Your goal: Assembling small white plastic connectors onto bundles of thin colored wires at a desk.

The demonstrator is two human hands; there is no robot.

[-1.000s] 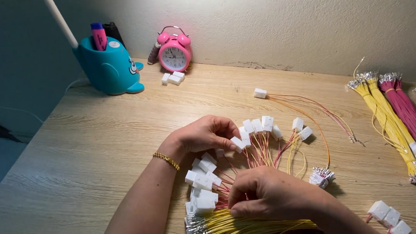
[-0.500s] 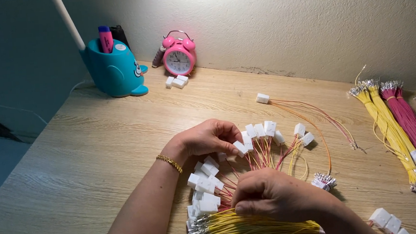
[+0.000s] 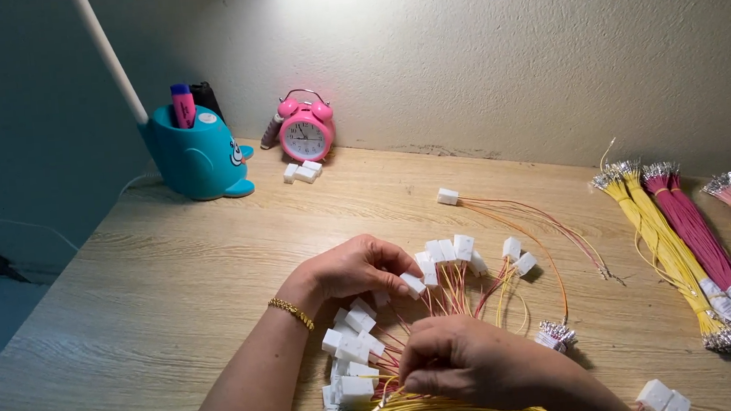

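Both hands deep in a pile of little wire harnesses on the wooden desk [image 3: 128, 285].

The left hand [image 3: 357, 269] pinches one white connector [image 3: 413, 284] between thumb and fingertips, a narrow grip right on the plastic housing. The right hand [image 3: 474, 366] is curled shut over a fan of wires [image 3: 455, 290], though I can't tell exactly which strands it's got. These look featherlight and floppy: thin yellow, red and pink leads, each ending in a small white block, all fanned out mid-desk in front of the person. I'd grab the hard housing rather than the wire; the crimped metal ends look bendable. Bundled yellow wires [image 3: 660, 243] and magenta wires [image 3: 702, 231] lie well off to the right.
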